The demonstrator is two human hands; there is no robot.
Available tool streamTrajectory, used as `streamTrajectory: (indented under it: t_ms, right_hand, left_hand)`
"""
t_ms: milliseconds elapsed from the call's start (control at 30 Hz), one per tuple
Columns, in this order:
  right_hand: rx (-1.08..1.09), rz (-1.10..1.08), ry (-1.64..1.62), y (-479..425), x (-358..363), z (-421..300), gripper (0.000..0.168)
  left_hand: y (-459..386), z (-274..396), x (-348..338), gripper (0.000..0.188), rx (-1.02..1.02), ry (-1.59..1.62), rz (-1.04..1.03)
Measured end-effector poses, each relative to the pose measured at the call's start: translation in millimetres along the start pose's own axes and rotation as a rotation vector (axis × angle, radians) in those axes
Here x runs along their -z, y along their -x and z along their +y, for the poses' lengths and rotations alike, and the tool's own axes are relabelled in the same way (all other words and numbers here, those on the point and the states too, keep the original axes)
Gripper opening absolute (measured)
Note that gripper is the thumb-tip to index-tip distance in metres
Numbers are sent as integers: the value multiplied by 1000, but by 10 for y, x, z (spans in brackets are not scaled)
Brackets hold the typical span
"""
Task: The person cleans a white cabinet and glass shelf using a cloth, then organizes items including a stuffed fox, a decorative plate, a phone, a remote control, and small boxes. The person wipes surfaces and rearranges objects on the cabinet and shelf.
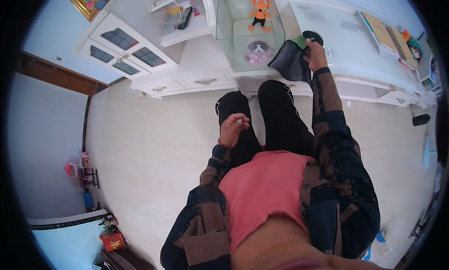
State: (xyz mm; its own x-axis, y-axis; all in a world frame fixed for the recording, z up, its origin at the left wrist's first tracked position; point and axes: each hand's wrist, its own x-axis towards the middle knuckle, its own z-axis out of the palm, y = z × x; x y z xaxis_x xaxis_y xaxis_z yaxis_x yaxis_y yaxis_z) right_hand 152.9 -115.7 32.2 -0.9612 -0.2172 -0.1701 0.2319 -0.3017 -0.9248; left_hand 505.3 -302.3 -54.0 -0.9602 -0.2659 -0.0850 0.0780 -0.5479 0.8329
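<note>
My right hand (316, 56) grips a dark, floppy item (293, 58) with a green patch near its top. A round black part (313, 36) sticks out above my fingers; what the item is, I cannot tell. It hangs at the front edge of a white TV cabinet with a glass top (336, 35), just right of a clear glass tank (224, 56). An orange fox plush toy (260, 12) sits in or behind the tank. Low behind the glass shows a pink polka-dot item (259, 54). Over my lap, my left hand (234, 129) is loosely curled, with nothing visible in it.
Drawers (207, 82) line the cabinet's front, close to my knees. A remote control (184, 18) lies on an open shelf to the left. Stacked books (382, 35) and a doll (415, 52) are on the right. A black cylinder (421, 120) lies near the right wall.
</note>
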Motion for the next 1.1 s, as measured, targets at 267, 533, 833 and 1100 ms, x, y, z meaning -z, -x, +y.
streamTrajectory:
  t_ms: [267,533,833,1100]
  right_hand:
    - [261,104,63,139,-288,473,40]
    - [377,121,141,-257,-763,323,56]
    - [342,125,309,-488,-1044,376,49]
    - [381,35,88,-465,-950,438,46]
  left_hand:
    - [-93,109,-53,21,45,5,64]
    - [-1343,1031,-57,32,-539,-911,626]
    - [-2635,1237,33,37,-623,-1031,503]
    - [-2815,1671,-337,46,-797,-1630,484]
